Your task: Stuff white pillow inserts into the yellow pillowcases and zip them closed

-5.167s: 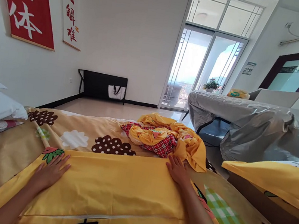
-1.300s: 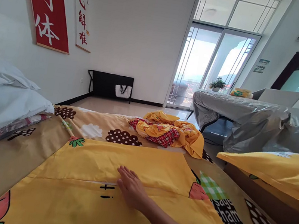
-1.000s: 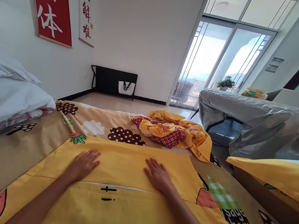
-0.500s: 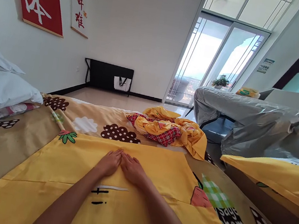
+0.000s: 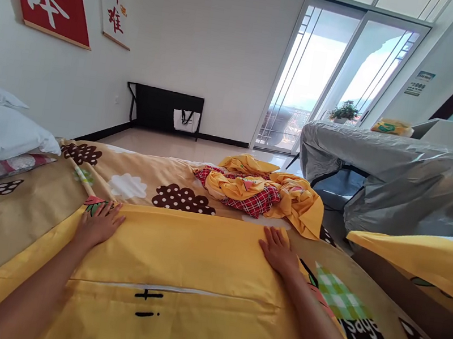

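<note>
Daylight enters through the glass doors (image 5: 317,72) past the far edge of the bed (image 5: 23,232), blown out nearly white, with glints on the plastic sheeting (image 5: 386,166) and floor (image 5: 157,142). Shadow deepens toward the bed's right edge. The hands (image 5: 99,225) look fairly crisp, while wide-angle stretch and dark vignetting mark the view's right corners.

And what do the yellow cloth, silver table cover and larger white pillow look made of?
Yellow cloth: matte fabric, probably cotton or a blend, judging by its soft creases and printed motifs.
Silver table cover: likely thin, shiny plastic film, from its crinkled highlights.
Larger white pillow: smooth matte fabric outside, with soft folds; fibre unclear.
</note>
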Demonstrator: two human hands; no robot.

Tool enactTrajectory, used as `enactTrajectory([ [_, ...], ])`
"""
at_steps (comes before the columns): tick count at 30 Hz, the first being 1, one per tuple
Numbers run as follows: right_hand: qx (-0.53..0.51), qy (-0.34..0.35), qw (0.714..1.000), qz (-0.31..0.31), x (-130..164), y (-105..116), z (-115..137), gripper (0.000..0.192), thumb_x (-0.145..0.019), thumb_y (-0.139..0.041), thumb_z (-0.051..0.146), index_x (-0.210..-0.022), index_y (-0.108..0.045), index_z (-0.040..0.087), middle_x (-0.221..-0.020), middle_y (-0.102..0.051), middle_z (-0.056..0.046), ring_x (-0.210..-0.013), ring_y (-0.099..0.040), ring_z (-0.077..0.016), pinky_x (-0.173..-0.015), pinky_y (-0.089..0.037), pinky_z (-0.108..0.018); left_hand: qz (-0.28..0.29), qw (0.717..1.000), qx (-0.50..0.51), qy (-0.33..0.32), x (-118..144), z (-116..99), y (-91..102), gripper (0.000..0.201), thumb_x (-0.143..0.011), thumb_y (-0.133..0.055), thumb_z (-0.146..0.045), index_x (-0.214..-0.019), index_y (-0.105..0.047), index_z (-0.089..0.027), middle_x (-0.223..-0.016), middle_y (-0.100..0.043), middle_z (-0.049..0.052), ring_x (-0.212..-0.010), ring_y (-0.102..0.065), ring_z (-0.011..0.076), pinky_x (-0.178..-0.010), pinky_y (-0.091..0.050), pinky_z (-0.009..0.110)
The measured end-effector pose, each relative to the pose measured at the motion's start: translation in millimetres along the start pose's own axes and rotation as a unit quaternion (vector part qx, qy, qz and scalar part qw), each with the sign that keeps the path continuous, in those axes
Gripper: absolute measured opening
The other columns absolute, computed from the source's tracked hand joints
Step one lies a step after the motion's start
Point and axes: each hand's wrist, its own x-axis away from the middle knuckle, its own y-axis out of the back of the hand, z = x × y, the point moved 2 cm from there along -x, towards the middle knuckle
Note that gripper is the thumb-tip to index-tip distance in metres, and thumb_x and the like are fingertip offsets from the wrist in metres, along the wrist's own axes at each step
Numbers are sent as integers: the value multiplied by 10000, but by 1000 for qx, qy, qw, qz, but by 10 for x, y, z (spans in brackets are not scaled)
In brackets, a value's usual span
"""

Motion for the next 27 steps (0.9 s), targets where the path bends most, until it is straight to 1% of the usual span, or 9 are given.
enactTrajectory([
  [3, 10, 37, 998, -47, 278, 157, 379, 542, -912, -272, 225, -1424, -388, 90, -1531, -267, -173, -1427, -188, -284, -1141, -45, -499, -15, 998, 6, -57, 136, -339, 85, 554, -961, -224, -267, -1458, -264, -26, -1541, -144, 236, -1430, -121, 377, -1095, -50, 655],
  [5, -12, 123, 990, -62, 627, 238, 792, 473, -895, -311, 171, -1318, -520, 145, -1465, -401, -136, -1339, -354, -235, -1117, -186, -398, 15, 986, 24, -162, 301, -703, 105, 537, -959, -280, -290, -1472, -283, -132, -1552, -214, 126, -1440, -175, 259, -1166, -115, 488],
  [7, -97, 282, 952, -64, 1071, 284, 1266, 368, -887, -353, 162, -1132, -626, 187, -1220, -584, -111, -1120, -517, -203, -984, -344, -334, 71, 954, 52, -286, 506, -1091, 76, 505, -961, -320, -395, -1453, -333, -282, -1532, -298, -1, -1418, -253, 157, -1164, -201, 328],
  [8, -133, 338, 930, -61, 1293, 294, 1479, 312, -874, -396, 173, -1070, -637, 204, -1109, -607, -90, -1024, -540, -192, -919, -377, -318, 99, 933, 68, -339, 608, -1262, 46, 496, -962, -316, -440, -1444, -340, -326, -1523, -314, -35, -1410, -268, 133, -1154, -222, 291],
  [11, -160, 416, 894, -32, 1794, 285, 1923, 177, -836, -518, 240, -986, -608, 215, -1054, -585, -58, -974, -512, -198, -855, -385, -320, 146, 896, 90, -409, 839, -1573, -64, 493, -961, -306, -476, -1433, -356, -340, -1523, -305, -16, -1410, -273, 155, -1159, -226, 347],
  [15, -196, 397, 896, -28, 1977, 245, 2031, 179, -865, -522, 247, -1037, -567, 225, -1141, -577, -26, -1032, -467, -187, -922, -339, -332, 138, 893, 105, -415, 954, -1549, -150, 505, -944, -367, -470, -1431, -356, -336, -1548, -232, 29, -1428, -229, 209, -1171, -147, 467],
  [19, -236, 381, 894, -27, 1927, 172, 1961, 196, -843, -561, 242, -1038, -583, 236, -1100, -605, -15, -1021, -475, -188, -931, -328, -337, 147, 890, 118, -415, 964, -1439, -145, 578, -870, -491, -566, -1406, -387, -377, -1550, -236, 23, -1425, -238, 223, -1172, -140, 471],
  [23, -228, 335, 914, -30, 1858, 99, 1974, 147, -821, -568, 223, -961, -607, 197, -999, -628, -47, -968, -513, -207, -885, -363, -337, 155, 891, 103, -415, 947, -1458, -133, 591, -874, -438, -618, -1410, -378, -378, -1551, -234, 27, -1429, -228, 220, -1167, -145, 470],
  [27, -224, 346, 910, -32, 1837, 28, 2031, 102, -838, -515, 162, -857, -614, 181, -939, -652, -50, -926, -545, -185, -852, -378, -289, 155, 899, 90, -401, 854, -1496, -123, 530, -912, -423, -549, -1413, -366, -385, -1545, -258, 10, -1424, -241, 191, -1156, -182, 430],
])
